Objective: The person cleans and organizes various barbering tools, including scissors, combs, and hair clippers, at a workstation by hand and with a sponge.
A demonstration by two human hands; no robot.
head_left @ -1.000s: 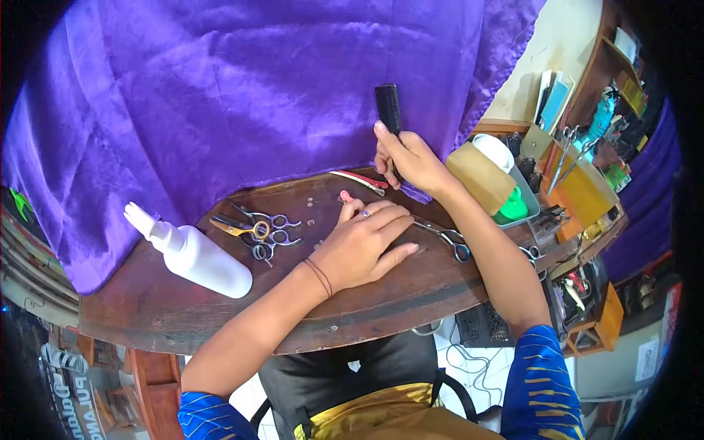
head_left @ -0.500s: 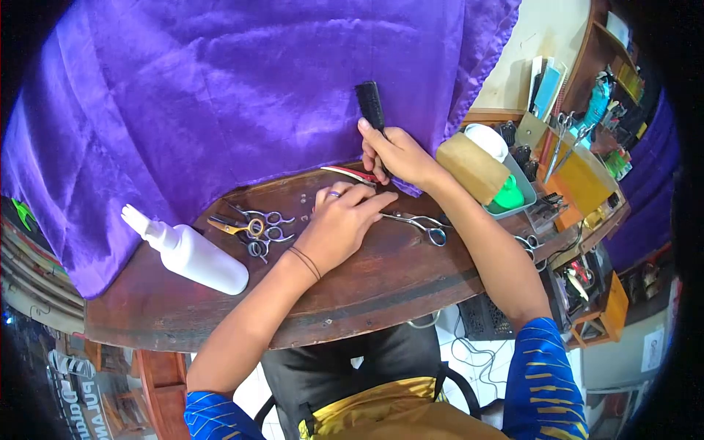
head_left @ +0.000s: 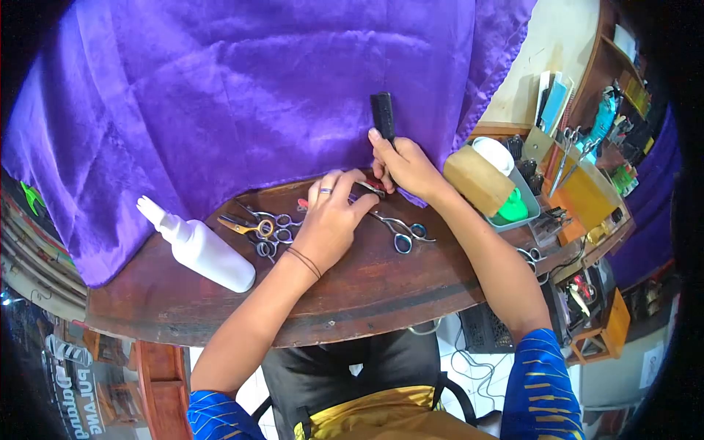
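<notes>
Head view. My right hand (head_left: 407, 167) has its grip closed round the black comb (head_left: 383, 117), upright against the purple cloth (head_left: 220, 95). My left hand (head_left: 331, 220) rests on the bench (head_left: 381, 286), fingertips on the red clip (head_left: 374, 185); whether its grip pinches it, I cannot tell. Comb taken up; clip not yet lifted; scissors (head_left: 400, 233) lie beside.

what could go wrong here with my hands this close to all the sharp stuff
1. The left hand has its fingertips right by the blade tips of the scissors; a sideways slip could nick a finger.
2. The scissor pile lies tangled just beside that wrist, so a sweep back may snag or scatter it.
3. The bottle lies on its side on the table; a nudge might roll it off.
</notes>
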